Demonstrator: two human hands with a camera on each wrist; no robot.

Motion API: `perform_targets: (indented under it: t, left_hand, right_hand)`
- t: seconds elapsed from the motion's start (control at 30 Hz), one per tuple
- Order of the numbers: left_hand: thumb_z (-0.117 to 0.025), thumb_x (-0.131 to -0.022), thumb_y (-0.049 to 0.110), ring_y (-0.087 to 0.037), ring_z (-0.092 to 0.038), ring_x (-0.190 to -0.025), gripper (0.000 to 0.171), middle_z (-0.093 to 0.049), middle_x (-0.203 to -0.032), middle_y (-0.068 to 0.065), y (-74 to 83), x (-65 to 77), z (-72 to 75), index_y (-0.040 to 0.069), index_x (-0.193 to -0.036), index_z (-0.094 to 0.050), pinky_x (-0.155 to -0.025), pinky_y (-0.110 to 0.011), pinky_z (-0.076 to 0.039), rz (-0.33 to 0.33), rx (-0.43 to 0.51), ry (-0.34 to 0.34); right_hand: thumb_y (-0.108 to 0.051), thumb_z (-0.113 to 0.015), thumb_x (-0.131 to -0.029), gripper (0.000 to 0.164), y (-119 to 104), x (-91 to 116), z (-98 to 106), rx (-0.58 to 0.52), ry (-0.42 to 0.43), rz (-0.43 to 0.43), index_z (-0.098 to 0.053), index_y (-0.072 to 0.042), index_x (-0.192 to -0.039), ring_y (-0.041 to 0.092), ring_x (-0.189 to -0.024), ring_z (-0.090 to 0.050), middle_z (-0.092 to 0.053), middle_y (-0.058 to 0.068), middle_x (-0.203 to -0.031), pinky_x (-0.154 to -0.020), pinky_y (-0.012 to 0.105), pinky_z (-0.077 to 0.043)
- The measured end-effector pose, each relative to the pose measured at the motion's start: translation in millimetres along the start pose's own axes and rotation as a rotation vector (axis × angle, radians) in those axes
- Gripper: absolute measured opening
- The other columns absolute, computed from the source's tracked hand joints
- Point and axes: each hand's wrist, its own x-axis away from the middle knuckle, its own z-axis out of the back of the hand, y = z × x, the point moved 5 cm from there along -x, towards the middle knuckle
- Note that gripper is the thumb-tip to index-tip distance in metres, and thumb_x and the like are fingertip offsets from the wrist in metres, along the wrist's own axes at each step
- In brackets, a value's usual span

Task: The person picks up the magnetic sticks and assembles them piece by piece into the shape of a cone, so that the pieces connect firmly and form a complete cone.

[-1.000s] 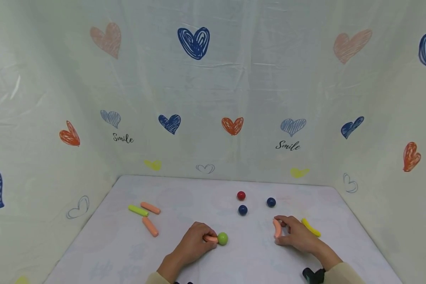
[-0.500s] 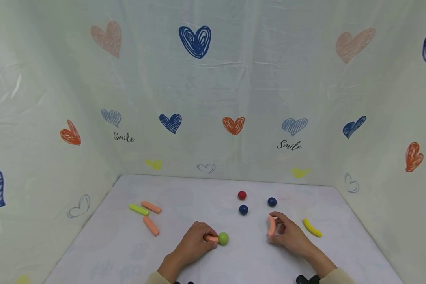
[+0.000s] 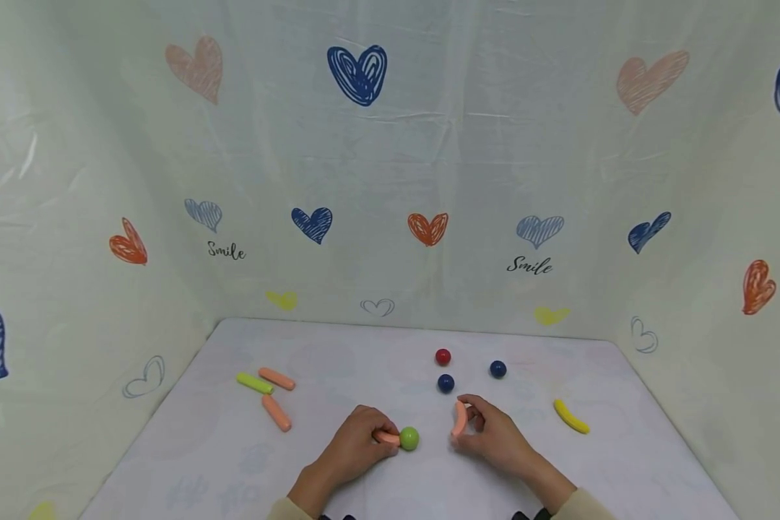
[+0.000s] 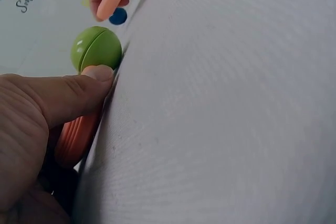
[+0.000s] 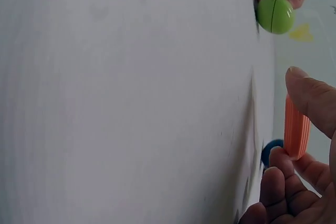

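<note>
My left hand (image 3: 356, 446) pinches an orange toy building stick (image 3: 387, 438) between thumb and fingers, low over the table. A glossy green ball (image 3: 409, 438) sits at the stick's right end; in the left wrist view a groove circles the ball. To the right, my right hand (image 3: 497, 438) holds a curved orange building stick (image 3: 460, 419) between thumb and fingertips, gripping it by its ends. Lengthwise ridges show on this curved stick (image 5: 296, 129) in the right wrist view. A gap separates it from the green ball.
Behind the hands lie a red ball (image 3: 443, 357) and two dark blue balls (image 3: 445, 383). A curved yellow stick (image 3: 571, 417) is at the right. On the left rest a lime stick (image 3: 255, 383) and two orange sticks (image 3: 276, 413). A heart-printed sheet (image 3: 390, 180) encloses the white table.
My right hand has carried the curved orange stick leftward, away from the yellow stick and nearer the green ball. The left hand, its stick and the ball stay in place.
</note>
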Motion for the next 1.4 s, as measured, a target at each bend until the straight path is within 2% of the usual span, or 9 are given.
perform_targets:
  t: [0.27,0.47,0.8,1.07,1.4]
  left_hand:
    - [-0.087,-0.087,0.027,-0.005,-0.055,-0.102,0.015,-0.065,-0.095,0.019,-1.7,0.6,-0.3,0.027,-0.097,-0.077,-0.088,-0.029,-0.049,0.015,-0.006,0.002]
    - [-0.088,-0.086,0.028,-0.005,-0.054,-0.101,0.015,-0.065,-0.094,0.019,-3.2,0.3,-1.1,0.027,-0.096,-0.077,-0.086,-0.028,-0.048,0.011,0.003,0.000]
    - [-0.088,-0.086,0.031,-0.004,-0.053,-0.100,0.015,-0.065,-0.094,0.020,-2.6,0.6,-2.0,0.028,-0.096,-0.077,-0.086,-0.028,-0.047,-0.010,0.013,0.010]
    - [-0.089,-0.085,0.028,-0.005,-0.053,-0.100,0.016,-0.065,-0.093,0.019,0.3,1.1,-1.1,0.027,-0.094,-0.076,-0.086,-0.029,-0.047,-0.010,0.005,0.012]
    - [-0.090,-0.084,0.027,-0.004,-0.052,-0.099,0.016,-0.064,-0.092,0.019,1.6,-0.6,-2.6,0.026,-0.093,-0.077,-0.085,-0.028,-0.047,-0.005,-0.003,0.001]
  right_hand:
    - [-0.034,-0.094,-0.077,0.079,-21.3,-1.3,-28.6,0.051,-0.076,0.087,-0.061,-0.005,-0.142,0.016,-0.091,-0.052,-0.066,-0.003,-0.105,-0.074,0.026,-0.043]
    - [-0.039,-0.093,-0.078,0.078,-28.8,-4.0,-39.1,0.087,-0.086,0.102,-0.061,-0.005,-0.141,0.016,-0.092,-0.054,-0.067,-0.003,-0.105,-0.076,0.029,-0.045]
    - [-0.044,-0.092,-0.080,0.080,-35.0,-4.1,-41.9,0.120,-0.077,0.109,-0.061,-0.004,-0.142,0.013,-0.091,-0.055,-0.069,-0.004,-0.106,-0.075,0.027,-0.045]
    - [-0.047,-0.089,-0.081,0.081,-33.8,-4.4,-42.2,0.130,-0.075,0.133,-0.060,-0.004,-0.143,0.012,-0.086,-0.051,-0.064,-0.006,-0.101,-0.072,0.026,-0.042]
    - [-0.047,-0.090,-0.080,0.083,-32.3,-5.1,-43.2,0.140,-0.055,0.128,-0.060,-0.002,-0.142,0.013,-0.088,-0.053,-0.061,-0.005,-0.097,-0.077,0.031,-0.045]
